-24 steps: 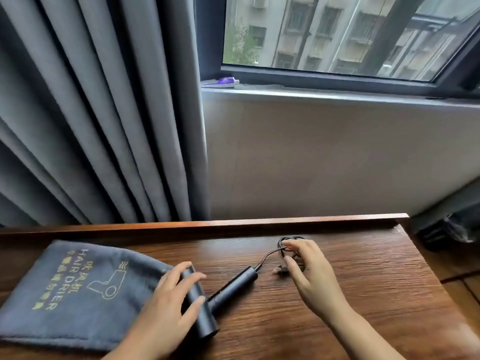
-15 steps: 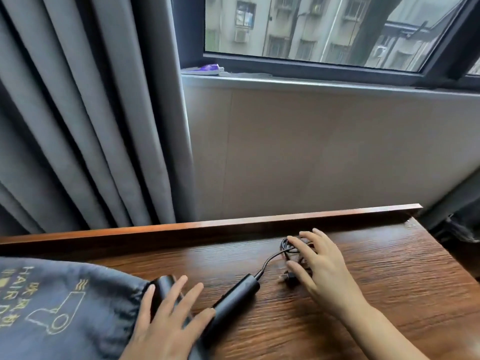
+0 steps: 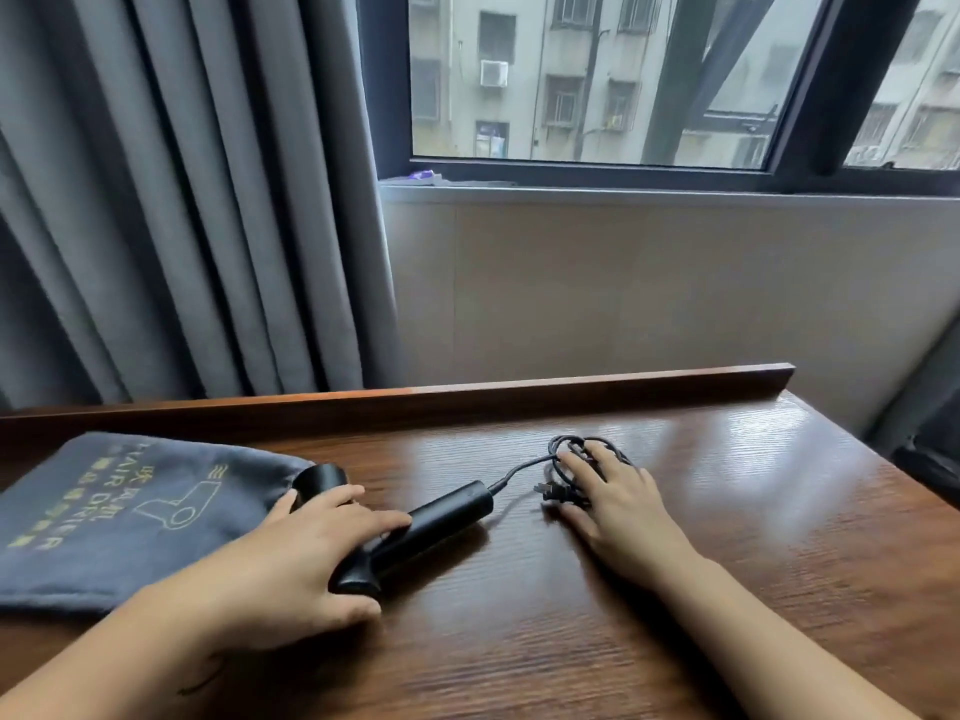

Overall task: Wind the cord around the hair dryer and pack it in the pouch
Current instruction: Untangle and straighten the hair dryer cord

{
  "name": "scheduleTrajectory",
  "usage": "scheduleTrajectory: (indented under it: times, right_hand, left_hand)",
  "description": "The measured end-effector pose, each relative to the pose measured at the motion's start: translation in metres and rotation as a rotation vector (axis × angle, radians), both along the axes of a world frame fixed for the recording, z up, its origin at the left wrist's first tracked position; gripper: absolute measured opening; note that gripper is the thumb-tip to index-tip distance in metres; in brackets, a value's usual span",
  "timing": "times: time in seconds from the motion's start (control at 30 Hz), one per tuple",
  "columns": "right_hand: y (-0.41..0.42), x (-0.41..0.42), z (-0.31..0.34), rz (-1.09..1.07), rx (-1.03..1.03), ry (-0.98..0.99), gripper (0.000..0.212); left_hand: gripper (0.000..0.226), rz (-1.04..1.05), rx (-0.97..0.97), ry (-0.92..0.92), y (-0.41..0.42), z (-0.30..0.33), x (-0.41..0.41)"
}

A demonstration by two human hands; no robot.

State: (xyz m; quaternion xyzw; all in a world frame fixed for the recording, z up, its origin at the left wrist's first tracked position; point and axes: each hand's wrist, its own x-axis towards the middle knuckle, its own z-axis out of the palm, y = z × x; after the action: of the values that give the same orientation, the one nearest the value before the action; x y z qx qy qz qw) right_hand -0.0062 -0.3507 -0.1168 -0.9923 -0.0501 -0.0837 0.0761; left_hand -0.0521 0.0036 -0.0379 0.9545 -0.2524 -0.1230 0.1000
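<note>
A black hair dryer (image 3: 441, 514) lies on the wooden desk (image 3: 519, 641), its handle pointing right toward the cord. My left hand (image 3: 306, 553) lies over the dryer's body, fingers wrapped around it. The black cord (image 3: 566, 452) runs from the handle's end to a loose bundle with the plug (image 3: 550, 492) at its left. My right hand (image 3: 618, 504) rests flat on that bundle, fingers spread, covering most of it. A grey fabric pouch (image 3: 119, 517) with "HAIR DRIER" print lies flat at the left, its mouth next to the dryer's barrel.
A raised wooden lip (image 3: 571, 383) runs along the desk's back edge. Grey curtains (image 3: 171, 200) hang behind the left half. A wall and window (image 3: 597, 85) are behind the right half. The desk ends at the right, with dark objects (image 3: 930, 454) beyond it.
The view has tilted and shifted, so the pouch and dryer show more fully. My left hand has closed further around the dryer. My right hand stays on the cord bundle.
</note>
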Motion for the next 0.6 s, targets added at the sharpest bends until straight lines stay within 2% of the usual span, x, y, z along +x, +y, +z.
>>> scheduleTrajectory:
  times: [0.17,0.33,0.4,0.53,0.6]
  right_hand:
    - [0.022,-0.037,-0.002,0.122,0.044,-0.019,0.033]
    - [0.06,-0.061,-0.006,0.26,0.062,-0.068,0.025]
    - [0.074,-0.066,-0.007,0.311,0.074,-0.08,0.03]
    - [0.092,-0.072,-0.005,0.404,0.112,-0.087,0.029]
    - [0.093,-0.074,-0.004,0.464,0.195,-0.104,0.024]
  left_hand:
    - [0.072,0.041,0.116,-0.101,0.031,0.013,-0.029]
    - [0.074,0.15,0.247,-0.145,0.056,0.018,-0.047]
    - [0.067,0.114,0.166,-0.203,0.056,0.011,-0.05]
    - [0.047,-0.005,-0.247,-0.442,0.025,-0.01,-0.054]
    - [0.041,-0.058,-0.341,-0.472,-0.001,-0.018,-0.058]
